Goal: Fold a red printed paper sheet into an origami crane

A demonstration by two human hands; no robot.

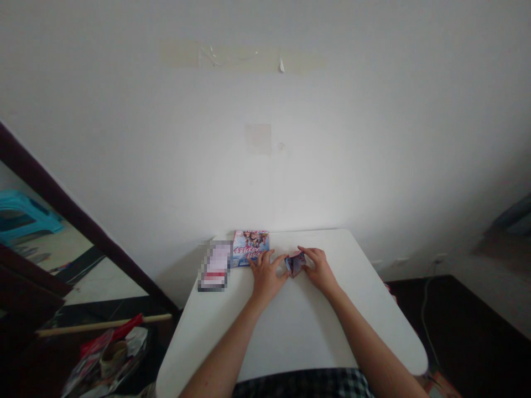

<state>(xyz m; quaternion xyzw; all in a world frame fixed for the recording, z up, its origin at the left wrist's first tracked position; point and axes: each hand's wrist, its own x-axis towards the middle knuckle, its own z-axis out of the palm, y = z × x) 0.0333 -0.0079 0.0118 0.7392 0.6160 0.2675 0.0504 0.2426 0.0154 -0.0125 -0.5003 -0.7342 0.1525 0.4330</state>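
Observation:
On the far part of a white table (298, 326), both my hands meet around a small stack of cards (295, 262). My right hand (317, 269) has its fingers closed on the stack's right side. My left hand (265, 273) lies flat with fingers spread, its thumb touching the stack's left edge and its fingertips near a colourful card box (250, 247) that lies flat by the wall.
A blurred-out flat object (215, 266) lies at the table's far left corner. A white wall stands directly behind the table. On the floor to the left are a wooden stick (103, 325) and a pile of bags (105, 354). A cable (425, 315) runs down on the right.

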